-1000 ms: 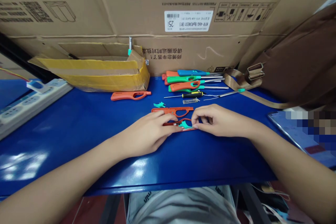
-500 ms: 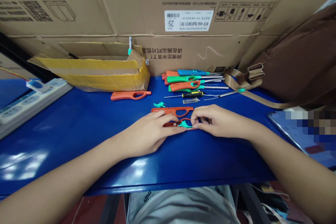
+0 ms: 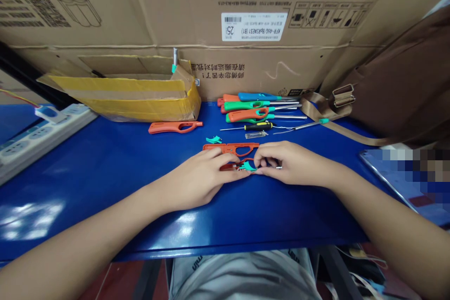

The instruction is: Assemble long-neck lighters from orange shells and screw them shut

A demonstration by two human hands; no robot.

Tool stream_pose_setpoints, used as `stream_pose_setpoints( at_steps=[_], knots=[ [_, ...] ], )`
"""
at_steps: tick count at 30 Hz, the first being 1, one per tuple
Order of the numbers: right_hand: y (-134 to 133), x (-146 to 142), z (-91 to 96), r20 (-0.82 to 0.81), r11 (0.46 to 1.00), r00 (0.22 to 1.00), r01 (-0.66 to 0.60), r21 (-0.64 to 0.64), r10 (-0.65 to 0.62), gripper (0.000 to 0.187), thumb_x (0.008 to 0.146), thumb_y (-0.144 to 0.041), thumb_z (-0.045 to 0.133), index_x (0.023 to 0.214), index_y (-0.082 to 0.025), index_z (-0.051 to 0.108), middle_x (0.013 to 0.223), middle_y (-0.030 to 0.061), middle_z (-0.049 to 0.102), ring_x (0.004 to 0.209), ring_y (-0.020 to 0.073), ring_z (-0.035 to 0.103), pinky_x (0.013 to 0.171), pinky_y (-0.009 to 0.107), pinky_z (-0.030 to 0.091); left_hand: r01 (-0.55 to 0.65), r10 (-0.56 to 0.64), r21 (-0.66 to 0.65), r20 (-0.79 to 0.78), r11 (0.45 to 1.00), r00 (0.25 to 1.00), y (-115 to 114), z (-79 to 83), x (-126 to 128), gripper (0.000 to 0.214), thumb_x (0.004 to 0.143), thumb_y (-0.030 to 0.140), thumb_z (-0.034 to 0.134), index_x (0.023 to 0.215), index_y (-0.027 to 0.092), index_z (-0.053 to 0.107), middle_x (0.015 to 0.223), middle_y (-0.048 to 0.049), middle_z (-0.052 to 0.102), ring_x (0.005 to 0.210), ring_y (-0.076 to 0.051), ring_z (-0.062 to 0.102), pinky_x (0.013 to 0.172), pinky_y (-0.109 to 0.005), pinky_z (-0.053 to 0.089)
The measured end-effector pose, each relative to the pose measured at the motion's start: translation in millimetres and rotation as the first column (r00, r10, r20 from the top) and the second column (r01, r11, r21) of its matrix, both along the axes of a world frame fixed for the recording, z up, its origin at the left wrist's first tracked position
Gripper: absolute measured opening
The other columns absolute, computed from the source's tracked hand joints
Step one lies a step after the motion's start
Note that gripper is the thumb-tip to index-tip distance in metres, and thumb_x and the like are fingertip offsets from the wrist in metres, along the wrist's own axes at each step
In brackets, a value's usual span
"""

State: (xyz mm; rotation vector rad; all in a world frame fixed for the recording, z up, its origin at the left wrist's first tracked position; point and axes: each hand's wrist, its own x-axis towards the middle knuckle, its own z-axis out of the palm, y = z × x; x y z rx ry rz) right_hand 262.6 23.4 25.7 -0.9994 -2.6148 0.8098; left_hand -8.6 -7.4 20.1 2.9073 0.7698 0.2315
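Note:
On the blue table, my left hand (image 3: 202, 176) grips an orange lighter casing half (image 3: 228, 167) between thumb and fingers. A teal trigger (image 3: 249, 166) sits in that half. My right hand (image 3: 286, 161) is closed in a pinch at the casing's right end, by the trigger. What its fingertips hold is hidden, though a small metallic tip (image 3: 279, 167) shows beneath them. Just beyond the hands lies another orange casing half (image 3: 242, 149), with a loose teal trigger (image 3: 213, 140) behind it.
Behind are a screwdriver (image 3: 258, 126), a clear fuel tank (image 3: 256, 135), a metal lighter tube (image 3: 305, 124) with wire and a pile of lighters (image 3: 249, 105). An orange lighter handle (image 3: 176, 127) lies before a taped carton (image 3: 140, 103). A power strip (image 3: 38, 138) and a phone (image 3: 397, 178) flank the table.
My right hand has shifted slightly left, its fingertips closer to the teal trigger. My left hand stays in place on the casing half.

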Motion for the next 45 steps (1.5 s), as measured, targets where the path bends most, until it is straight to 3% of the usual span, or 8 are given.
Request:
stream_pose_setpoints(
  at_steps=[22, 31, 35, 38, 42, 45],
  knots=[
    [0, 3, 6.3, 0.004, 0.995, 1.0, 0.02, -0.098, -0.019, 0.019, 0.087, -0.01, 0.058, 0.094, -0.02, 0.072, 0.09, 0.0013, 0.073, 0.068, 0.012, 0.057, 0.061, 0.024, 0.041, -0.005, 0.005, 0.007, -0.031, 1.0, 1.0, -1, -0.9, 1, 0.056, 0.096, 0.008, 0.046, 0.147, 0.031, 0.052, 0.139, -0.0101, 0.056, 0.118, -0.029, 0.054, 0.1, -0.048, 0.05],
    [-1, 0, 5.9, 0.017, 0.975, 0.993, 0.116, -0.19, -0.115, 0.02, 0.081, -0.005, 0.058, 0.09, -0.017, 0.071, 0.084, 0.0005, 0.071, 0.066, 0.0117, 0.054, 0.06, 0.023, 0.043, -0.006, 0.006, -0.009, -0.005, 1.0, 1.0, 0, -1.9, 2, 0.054, 0.096, 0.008, 0.047, 0.145, 0.028, 0.054, 0.137, -0.0098, 0.058, 0.118, -0.029, 0.054, 0.1, -0.047, 0.051],
    [-1, 0, 3.8, -0.007, 0.987, 0.996, 0.083, -0.137, -0.085, 0.02, 0.08, -0.004, 0.058, 0.089, -0.018, 0.071, 0.083, -0.0001, 0.069, 0.065, 0.0113, 0.053, 0.059, 0.023, 0.042, -0.023, 0.022, -0.014, -0.012, 1.0, 1.0, -1, -1.5, 2, 0.053, 0.096, 0.008, 0.047, 0.144, 0.028, 0.057, 0.139, -0.0096, 0.058, 0.117, -0.029, 0.055, 0.099, -0.049, 0.051],
    [3, 0, -2.6, -0.056, 0.995, 0.993, 0.098, -0.027, -0.1, 0.016, 0.085, -0.009, 0.06, 0.093, -0.018, 0.07, 0.083, 0.0009, 0.067, 0.067, 0.0122, 0.055, 0.063, 0.025, 0.045, -0.031, 0.031, -0.018, -0.017, 0.999, 0.999, -3, -1.0, 3, 0.053, 0.096, 0.009, 0.047, 0.144, 0.028, 0.056, 0.14, -0.0097, 0.057, 0.117, -0.029, 0.055, 0.1, -0.05, 0.052],
    [10, 2, -14.3, -0.11, 0.965, 0.985, 0.156, 0.212, -0.135, 0.025, 0.092, -0.014, 0.056, 0.112, -0.02, 0.071, 0.107, 0.0075, 0.065, 0.095, 0.0194, 0.063, 0.083, 0.033, 0.051, -0.03, 0.03, -0.014, -0.004, 0.999, 1.0, -2, -1.5, 3, 0.051, 0.097, 0.009, 0.048, 0.143, 0.028, 0.057, 0.142, -0.0093, 0.057, 0.12, -0.029, 0.055, 0.101, -0.048, 0.051],
    [15, 4, -20.2, -0.083, 0.954, 0.992, 0.116, 0.277, -0.097, 0.024, 0.094, -0.018, 0.06, 0.114, -0.023, 0.072, 0.118, 0.0096, 0.059, 0.108, 0.0235, 0.062, 0.093, 0.039, 0.051, -0.035, 0.035, -0.021, 0.031, 0.999, 0.999, -1, -1.3, 1, 0.045, 0.1, 0.014, 0.048, 0.141, 0.03, 0.058, 0.141, -0.008, 0.058, 0.121, -0.027, 0.056, 0.101, -0.045, 0.051]
  ],
)
